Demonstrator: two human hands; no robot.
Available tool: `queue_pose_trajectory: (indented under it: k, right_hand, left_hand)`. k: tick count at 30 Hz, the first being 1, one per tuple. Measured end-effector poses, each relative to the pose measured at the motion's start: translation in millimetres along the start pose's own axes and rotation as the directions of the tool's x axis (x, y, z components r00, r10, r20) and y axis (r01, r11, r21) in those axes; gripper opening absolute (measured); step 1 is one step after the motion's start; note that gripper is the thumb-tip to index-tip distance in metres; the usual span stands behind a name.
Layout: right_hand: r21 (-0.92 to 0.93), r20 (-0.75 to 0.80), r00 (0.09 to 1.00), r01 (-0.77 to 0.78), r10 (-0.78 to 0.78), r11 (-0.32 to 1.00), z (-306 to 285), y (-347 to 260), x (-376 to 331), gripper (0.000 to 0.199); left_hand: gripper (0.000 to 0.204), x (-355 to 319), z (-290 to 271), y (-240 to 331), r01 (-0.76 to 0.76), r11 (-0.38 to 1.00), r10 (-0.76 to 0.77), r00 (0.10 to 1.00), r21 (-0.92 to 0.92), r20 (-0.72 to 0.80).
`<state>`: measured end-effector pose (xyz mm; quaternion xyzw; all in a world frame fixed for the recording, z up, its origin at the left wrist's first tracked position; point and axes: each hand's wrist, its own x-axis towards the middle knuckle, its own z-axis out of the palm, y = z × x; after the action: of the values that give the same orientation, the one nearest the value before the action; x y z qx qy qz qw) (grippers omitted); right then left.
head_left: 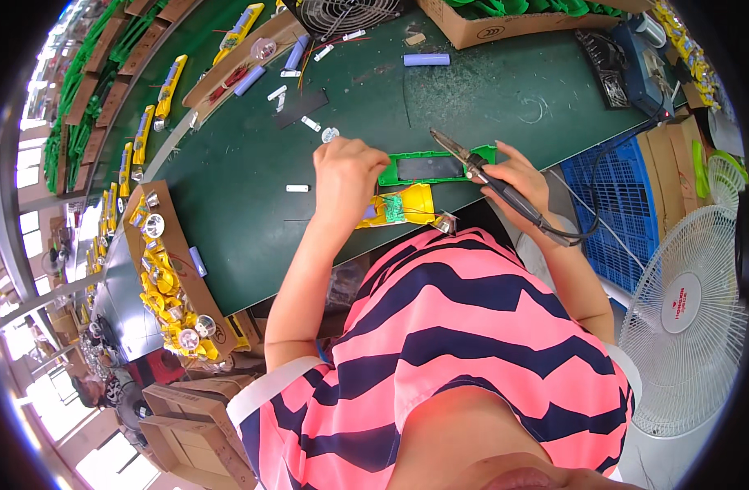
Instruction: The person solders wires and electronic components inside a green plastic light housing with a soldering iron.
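Whether the left hand (346, 173) grips is unclear; the right (527, 183) holds one soldering iron (510, 195).

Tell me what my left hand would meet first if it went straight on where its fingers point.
Most likely the left end of the green casing, just right of your left hand, though whether the fingers touch it or hover above is unclear.
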<state>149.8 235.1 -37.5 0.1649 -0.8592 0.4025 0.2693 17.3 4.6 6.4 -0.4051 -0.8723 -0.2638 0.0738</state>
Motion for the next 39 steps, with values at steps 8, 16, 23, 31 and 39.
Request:
queue_pose_trajectory:
  k: [8,16,23,31,39]
  right_hand:
    - [0.721,0.017,0.58,-0.572,0.815,0.392,24,-19,15,0.017]
    - [0.673,0.061,0.549,-0.64,0.834,0.372,27,-13,21,0.014]
    - [0.687,0.06,0.539,-0.633,0.84,0.357,27,-12,19,0.015]
    - [0.715,0.06,0.532,-0.614,0.844,0.336,26,-10,17,0.016]
    - [0.746,0.064,0.541,-0.584,0.838,0.32,27,-10,17,0.016]
  left_hand:
    - [0.005,10,9,2,-0.007,0.999,-0.006,0.942,0.036,0.336]
    - [0.004,12,11,9,-0.062,0.98,-0.01,0.932,0.188,0.362]
    - [0.004,12,13,9,-0.052,0.98,-0.025,0.927,0.193,0.374]
    - [0.005,14,16,10,-0.108,0.97,0.012,0.916,0.217,0.401]
    - [0.007,14,14,3,-0.03,0.999,0.014,0.939,0.041,0.344]
